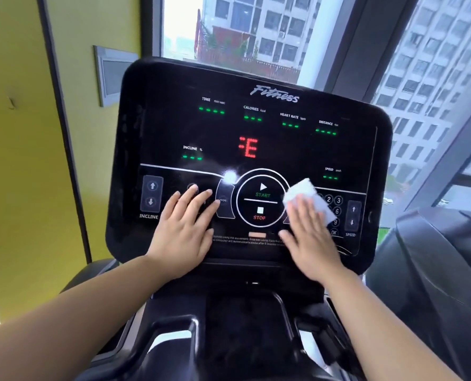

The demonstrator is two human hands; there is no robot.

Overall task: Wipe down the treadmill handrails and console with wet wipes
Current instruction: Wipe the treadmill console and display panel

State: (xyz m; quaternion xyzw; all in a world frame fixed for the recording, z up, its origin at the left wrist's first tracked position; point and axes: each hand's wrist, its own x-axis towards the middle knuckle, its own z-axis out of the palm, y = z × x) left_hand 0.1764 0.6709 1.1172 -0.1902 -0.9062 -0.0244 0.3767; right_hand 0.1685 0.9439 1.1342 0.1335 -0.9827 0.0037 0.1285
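The black treadmill console (pixel 256 127) fills the middle of the head view, lit with green dashes and a red E. My right hand (pixel 308 237) lies flat with straight fingers on a white wet wipe (pixel 301 189), pressing it onto the panel between the START/STOP ring and the number keypad. Part of the wipe sticks out above and to the right of my fingers. My left hand (pixel 186 224) rests flat on the lower left of the panel, fingers spread, beside the incline buttons. No handrail is clearly in view.
Below the console lies the black tray with cup-holder recesses (pixel 173 325). A yellow wall (pixel 17 160) stands on the left and a large window (pixel 256 31) lies behind. A dark part of a neighbouring machine (pixel 435 257) stands at the right.
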